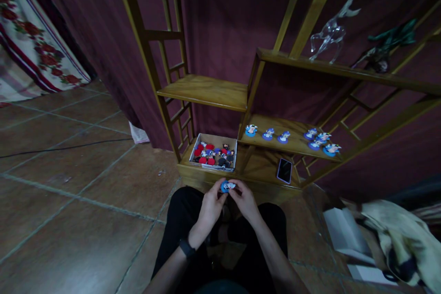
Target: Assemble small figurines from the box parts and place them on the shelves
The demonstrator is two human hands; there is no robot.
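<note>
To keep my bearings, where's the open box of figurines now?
In the head view, the box is just left of centre on the bottom shelf, beyond the left hand and left of the phone.

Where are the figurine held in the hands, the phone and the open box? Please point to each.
Held figurine (228,186): head view, on its middle, near the blue base.
Phone (284,171): head view, on its dark screen.
Open box (216,140): head view, on its back wall, inside.

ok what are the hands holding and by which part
A figurine, in both hands: the left hand at its blue base, the right hand at its whitish opposite end.
</note>
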